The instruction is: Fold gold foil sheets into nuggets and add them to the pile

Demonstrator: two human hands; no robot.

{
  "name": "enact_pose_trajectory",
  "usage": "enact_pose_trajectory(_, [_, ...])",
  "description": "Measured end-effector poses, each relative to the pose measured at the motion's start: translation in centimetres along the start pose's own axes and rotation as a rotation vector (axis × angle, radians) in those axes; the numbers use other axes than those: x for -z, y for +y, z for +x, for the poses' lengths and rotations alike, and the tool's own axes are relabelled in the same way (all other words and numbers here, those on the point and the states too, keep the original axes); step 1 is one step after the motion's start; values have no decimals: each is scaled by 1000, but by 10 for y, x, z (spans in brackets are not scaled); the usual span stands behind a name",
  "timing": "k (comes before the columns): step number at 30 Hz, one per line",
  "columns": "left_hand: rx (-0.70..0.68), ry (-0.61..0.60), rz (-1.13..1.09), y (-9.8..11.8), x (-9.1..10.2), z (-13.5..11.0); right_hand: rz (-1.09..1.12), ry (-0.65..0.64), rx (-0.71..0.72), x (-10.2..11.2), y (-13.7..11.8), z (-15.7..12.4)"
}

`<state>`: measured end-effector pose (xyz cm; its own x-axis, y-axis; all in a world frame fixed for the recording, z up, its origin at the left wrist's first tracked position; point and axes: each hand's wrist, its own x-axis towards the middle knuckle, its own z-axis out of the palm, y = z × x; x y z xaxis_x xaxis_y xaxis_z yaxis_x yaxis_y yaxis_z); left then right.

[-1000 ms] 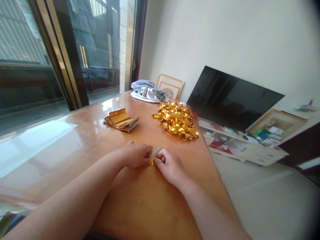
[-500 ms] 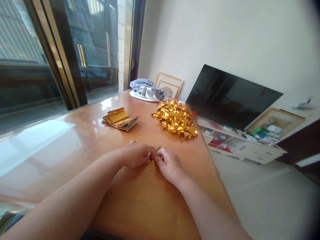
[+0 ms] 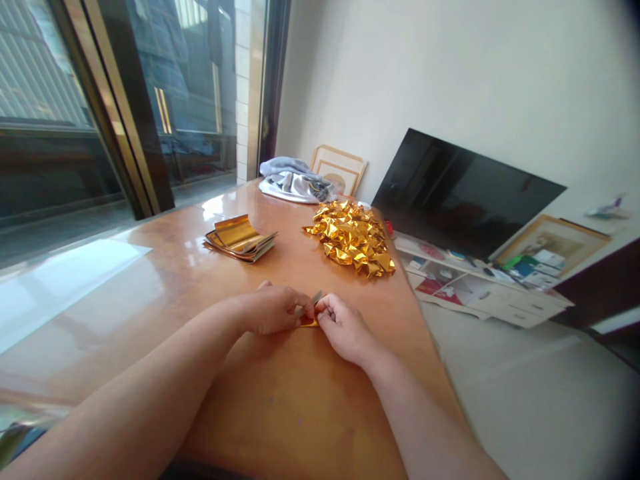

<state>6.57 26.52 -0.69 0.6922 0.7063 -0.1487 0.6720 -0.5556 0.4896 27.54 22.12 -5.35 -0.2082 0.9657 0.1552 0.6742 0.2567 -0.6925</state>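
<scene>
Between my two hands, on the wooden table (image 3: 300,393), lies a small piece of gold foil paper (image 3: 310,323), partly folded, with a greyish edge standing up. My left hand (image 3: 277,310) pinches it from the left, fingertips pressed on it. From the right, my right hand (image 3: 344,325) grips its other side with thumb and forefinger. Fingers hide much of the sheet. Beyond my left hand sits a stack of gold foil paper sheets (image 3: 240,238), the top one curling up. Past my right hand is a heap of folded gold foil pieces (image 3: 353,239).
Folded grey and white clothes (image 3: 295,181) lie at the table's far end, near leaning picture frames (image 3: 340,167). A black television (image 3: 465,193) stands on a white cabinet (image 3: 490,293) to the right. Glass sliding doors (image 3: 195,87) are on the left.
My right hand has shifted slightly right along the foil paper, so more of its gold surface shows between the hands. My left hand stays nearly in place.
</scene>
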Motion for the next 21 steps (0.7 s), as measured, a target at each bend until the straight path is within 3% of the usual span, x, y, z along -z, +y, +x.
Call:
enact_pose_trajectory(5, [38, 0, 38, -2, 2, -1, 52, -81, 63, 11, 0, -1])
enact_pose_trajectory(9, [43, -14, 34, -6, 2, 0, -41, -159, 167, 28, -7, -10])
enact_pose_trajectory(13, [53, -32, -3, -7, 1, 1, -280, -228, 247, 41, -25, -25])
enact_pose_trajectory(17, [58, -42, -14, -6, 2, 1, -578, -234, 216, 42, -42, -37])
enact_pose_trajectory(21, [92, -54, -10, -6, 3, 1, -725, -241, 195, 41, -51, -43])
